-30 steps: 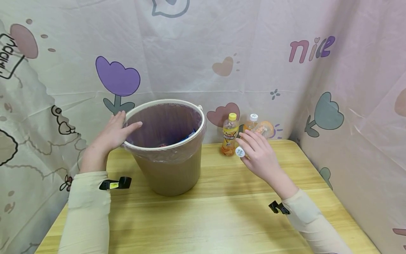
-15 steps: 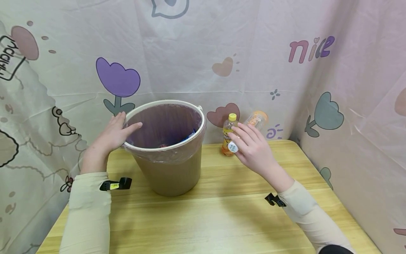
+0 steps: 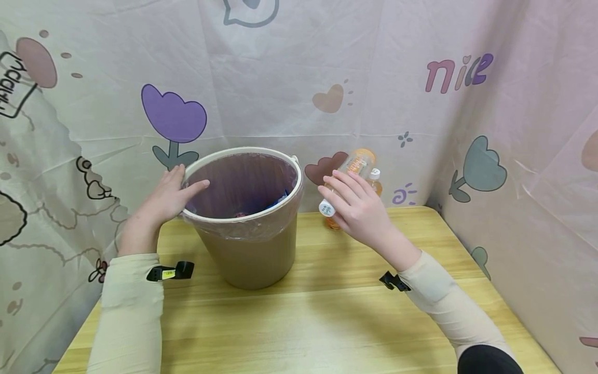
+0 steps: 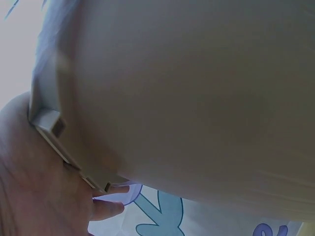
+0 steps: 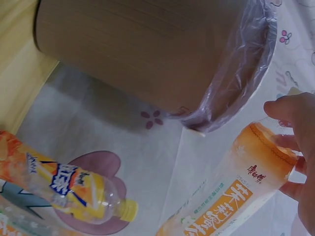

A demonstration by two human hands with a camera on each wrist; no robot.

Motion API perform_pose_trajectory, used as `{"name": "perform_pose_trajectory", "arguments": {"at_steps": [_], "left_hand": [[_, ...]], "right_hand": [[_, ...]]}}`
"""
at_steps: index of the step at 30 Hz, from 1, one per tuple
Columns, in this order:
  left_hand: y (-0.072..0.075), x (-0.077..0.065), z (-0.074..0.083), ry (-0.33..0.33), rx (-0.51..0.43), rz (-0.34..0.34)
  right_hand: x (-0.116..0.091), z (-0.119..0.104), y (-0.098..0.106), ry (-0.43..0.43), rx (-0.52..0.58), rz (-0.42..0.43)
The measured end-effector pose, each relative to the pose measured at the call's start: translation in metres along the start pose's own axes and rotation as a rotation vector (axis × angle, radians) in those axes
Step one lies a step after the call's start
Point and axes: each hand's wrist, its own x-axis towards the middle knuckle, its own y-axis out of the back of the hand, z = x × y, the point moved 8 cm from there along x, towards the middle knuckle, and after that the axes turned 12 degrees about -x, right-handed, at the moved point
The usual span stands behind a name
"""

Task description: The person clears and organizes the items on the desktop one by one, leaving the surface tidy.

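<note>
My right hand grips a plastic drink bottle near its neck. The bottle is tilted, its white cap low to the left and its base up to the right. In the right wrist view, thumb and fingers curl round the bottle's upper part, above the orange label. My left hand rests on the left rim of a brown trash bin, fingers straight and thumb reaching over the opening. A clear plastic liner folds over the bin's rim. Inside lie something blue and a small reddish thing.
Right of the bin stands a yellow-capped drink bottle, mostly hidden behind my right hand in the head view. Another white-capped bottle stands beside it. The wooden table meets a patterned cloth backdrop behind and at the sides.
My right hand has carried the tilted bottle left and slightly up, towards the bin, passing in front of the yellow-capped bottle. The left hand and bin have stayed in place.
</note>
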Motion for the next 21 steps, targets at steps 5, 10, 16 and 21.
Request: {"name": "perform_pose_trajectory", "arguments": {"at_steps": [5, 10, 16, 21], "left_hand": [[0.0, 0.0, 0.0, 0.007, 0.003, -0.003], [0.0, -0.001, 0.002, 0.006, 0.004, -0.002], [0.0, 0.0, 0.001, 0.003, 0.001, 0.002], [0.0, 0.0, 0.001, -0.001, -0.003, 0.002]], "right_hand": [[0.011, -0.002, -0.001, 0.016, 0.001, 0.006], [0.02, -0.006, -0.002, 0.04, 0.006, 0.024], [0.028, -0.013, 0.0, 0.053, 0.003, 0.068], [0.037, -0.018, 0.003, 0.059, 0.002, 0.119]]}}
